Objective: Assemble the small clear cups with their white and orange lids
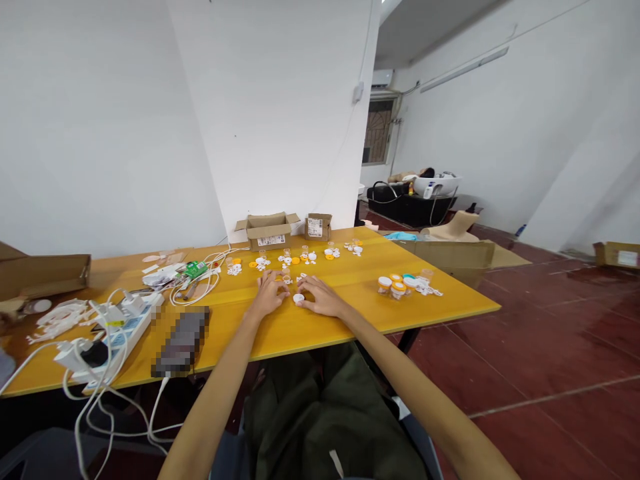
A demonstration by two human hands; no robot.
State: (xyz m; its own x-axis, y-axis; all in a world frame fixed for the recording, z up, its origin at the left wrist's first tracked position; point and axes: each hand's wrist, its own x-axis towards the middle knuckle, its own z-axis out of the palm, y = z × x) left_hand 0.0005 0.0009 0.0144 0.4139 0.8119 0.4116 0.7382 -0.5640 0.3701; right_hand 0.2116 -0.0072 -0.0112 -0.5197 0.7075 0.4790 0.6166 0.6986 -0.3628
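Note:
Both my hands rest on the yellow table (pixel 350 320), close together near its middle. My left hand (pixel 269 293) lies with fingers bent, its tips near a small clear vial (pixel 286 275). My right hand (pixel 320 297) lies flat beside a small white cap (pixel 299 299), its thumb touching or almost touching the cap. Whether either hand grips anything is too small to tell. Beyond the hands lie several small white and orange caps and parts (pixel 300 257) in little groups.
Small jars with orange and white lids (pixel 397 285) stand right of my hands. Two open cardboard boxes (pixel 269 230) sit at the table's far edge. A power strip with chargers and cables (pixel 117 327) fills the left. A blurred dark object (pixel 180 340) lies near the front edge.

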